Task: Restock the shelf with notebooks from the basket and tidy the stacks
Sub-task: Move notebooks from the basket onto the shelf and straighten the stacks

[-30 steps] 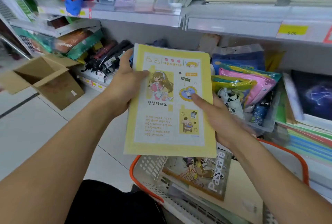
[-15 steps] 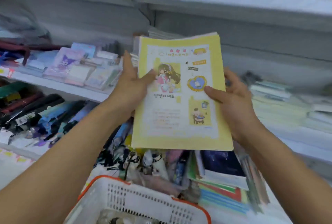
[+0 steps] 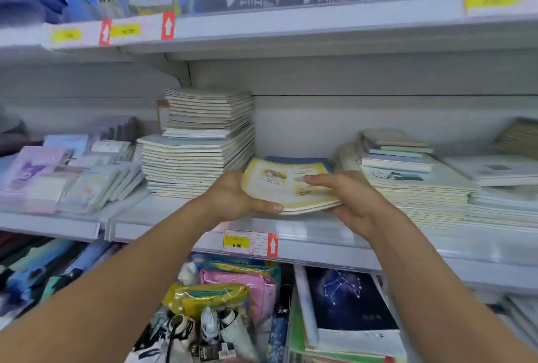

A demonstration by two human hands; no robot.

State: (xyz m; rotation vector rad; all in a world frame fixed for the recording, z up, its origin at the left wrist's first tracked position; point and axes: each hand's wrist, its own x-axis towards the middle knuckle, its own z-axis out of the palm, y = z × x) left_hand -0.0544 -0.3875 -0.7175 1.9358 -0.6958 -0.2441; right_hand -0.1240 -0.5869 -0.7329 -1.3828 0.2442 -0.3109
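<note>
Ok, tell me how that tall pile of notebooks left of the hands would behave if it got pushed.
The tall pile would probably topple or slide: its upper notebooks sit askew on the wider ones below. It is likely heavy, being many books deep. The yellow notebooks sagging between the left hand and right hand suggest floppy covers.

Both hands, left hand (image 3: 233, 199) and right hand (image 3: 349, 202), hold yellow notebooks (image 3: 288, 185) between two stacks on the shelf (image 3: 174, 217).

Shop shelving, white metal, under flat, even light. Pale back panel (image 3: 378, 118) behind the middle shelf (image 3: 364, 246). Upper shelf (image 3: 320, 28) edged with yellow price tags (image 3: 125, 31) and red arrow markers (image 3: 168, 26). Another price label (image 3: 237, 243) on the middle shelf's front rail.
</note>
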